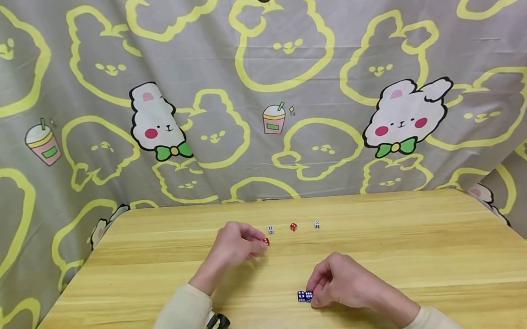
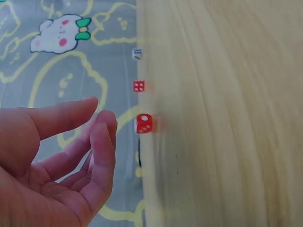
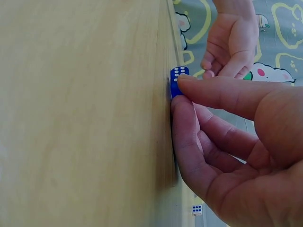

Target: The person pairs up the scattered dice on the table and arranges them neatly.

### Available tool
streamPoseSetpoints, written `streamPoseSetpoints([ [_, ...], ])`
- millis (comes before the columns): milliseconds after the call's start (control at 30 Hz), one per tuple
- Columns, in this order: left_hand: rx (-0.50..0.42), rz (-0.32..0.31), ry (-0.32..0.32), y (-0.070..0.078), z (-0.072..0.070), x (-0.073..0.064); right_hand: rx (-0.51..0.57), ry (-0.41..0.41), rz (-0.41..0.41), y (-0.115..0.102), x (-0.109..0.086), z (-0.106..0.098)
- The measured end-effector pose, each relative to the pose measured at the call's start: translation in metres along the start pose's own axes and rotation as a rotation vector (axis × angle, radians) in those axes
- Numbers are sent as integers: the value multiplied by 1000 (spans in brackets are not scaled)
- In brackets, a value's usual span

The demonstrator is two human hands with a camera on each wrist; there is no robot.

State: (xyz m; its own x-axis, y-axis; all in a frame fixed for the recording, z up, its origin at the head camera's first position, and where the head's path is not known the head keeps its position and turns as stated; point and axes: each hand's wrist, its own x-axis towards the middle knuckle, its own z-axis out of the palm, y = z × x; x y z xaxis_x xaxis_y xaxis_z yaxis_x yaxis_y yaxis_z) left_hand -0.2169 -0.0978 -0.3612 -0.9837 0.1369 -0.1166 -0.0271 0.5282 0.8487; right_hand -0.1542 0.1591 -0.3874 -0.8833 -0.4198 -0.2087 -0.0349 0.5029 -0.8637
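Observation:
My left hand [image 1: 238, 244] reaches over the tabletop, its fingertips right by a red die [image 1: 266, 241]. In the left wrist view, a gap shows between thumb and fingers, and the red die [image 2: 144, 124] sits just beyond them. Nearer the front, my right hand [image 1: 344, 283] pinches a blue die [image 1: 309, 296] between thumb and fingers at the table surface. Another blue die [image 1: 300, 296] stands beside it on the left. The right wrist view shows the thumb pressed against the pinched blue die [image 3: 175, 85], partly covering it.
Behind the left hand, a white die [image 1: 271, 230], a red die [image 1: 293, 227] and another white die [image 1: 317, 224] stand spaced in a row on the wooden table [image 1: 415, 235]. A patterned curtain [image 1: 215, 48] hangs along the table's back edge. A black device [image 1: 219, 325] sits at the left wrist.

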Motion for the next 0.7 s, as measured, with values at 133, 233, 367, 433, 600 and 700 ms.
streamPoseSetpoints([
  [133, -14, -31, 7, -2, -1, 7, 2, 1, -4, 0, 0, 0],
  [233, -14, -52, 10, -3, -1, 11, 7, 0, -2, 1, 1, 1],
  [367, -15, -88, 8, -5, 0, 18, 10, -1, 1, 1, 0, 1],
  [433, -11, -101, 2, -6, 1, 22, 9, 0, 2, 1, 0, 1],
  [600, 16, -107, -10, -7, 4, 29, 17, 0, -2, 0, 0, 0],
  [700, 38, -101, -6, -7, 6, 30, 22, -2, -4, 0, -1, 0],
])
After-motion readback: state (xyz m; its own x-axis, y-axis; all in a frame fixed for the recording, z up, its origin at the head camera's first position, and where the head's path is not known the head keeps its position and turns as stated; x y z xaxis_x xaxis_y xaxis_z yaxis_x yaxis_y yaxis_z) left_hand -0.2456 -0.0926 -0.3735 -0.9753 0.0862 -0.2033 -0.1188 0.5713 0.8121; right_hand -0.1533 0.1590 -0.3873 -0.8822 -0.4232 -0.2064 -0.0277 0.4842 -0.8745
